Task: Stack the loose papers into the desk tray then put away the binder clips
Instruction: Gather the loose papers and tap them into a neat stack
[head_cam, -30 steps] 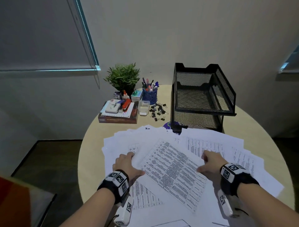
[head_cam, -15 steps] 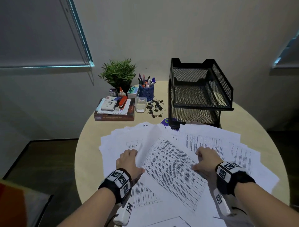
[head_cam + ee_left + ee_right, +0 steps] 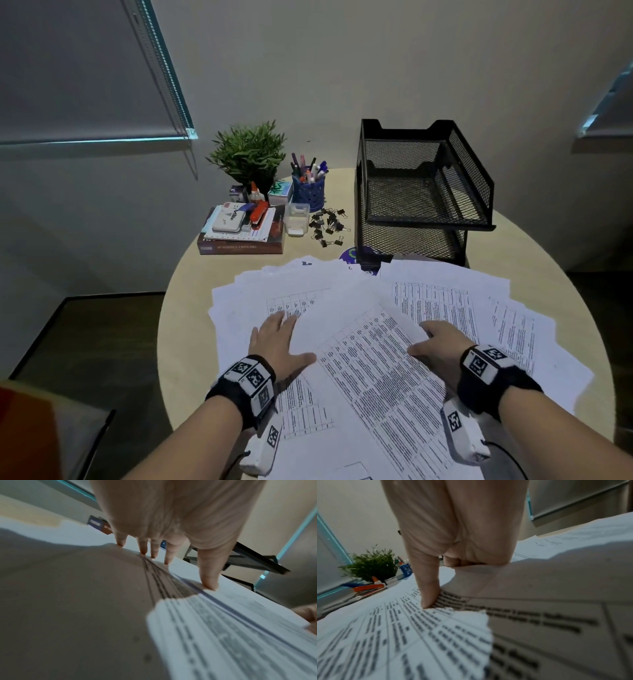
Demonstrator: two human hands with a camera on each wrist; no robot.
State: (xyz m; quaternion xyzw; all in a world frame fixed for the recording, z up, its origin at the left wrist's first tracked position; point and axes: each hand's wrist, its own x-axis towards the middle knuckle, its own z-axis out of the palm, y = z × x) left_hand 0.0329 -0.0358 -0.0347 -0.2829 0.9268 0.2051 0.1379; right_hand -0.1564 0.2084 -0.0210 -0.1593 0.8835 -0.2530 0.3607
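Left hand: your left hand (image 3: 279, 346) lies flat, fingers (image 3: 143, 547) straight, tips pressing the papers (image 3: 376, 370).
Right hand: your right hand (image 3: 440, 346) has its thumb pressed on the top sheet, fingers curled over that sheet's edge.
Papers: spread loose across the round table (image 3: 191, 308), under both hands.
Tray: black mesh tray (image 3: 424, 192) behind the papers.
Clips: binder clips (image 3: 327, 222) scattered left of the tray, beside a pen cup (image 3: 308, 190).

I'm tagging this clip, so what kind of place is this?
Likely an office or home study: a round table with spread papers, a mesh desk tray, a pen cup and binder clips.
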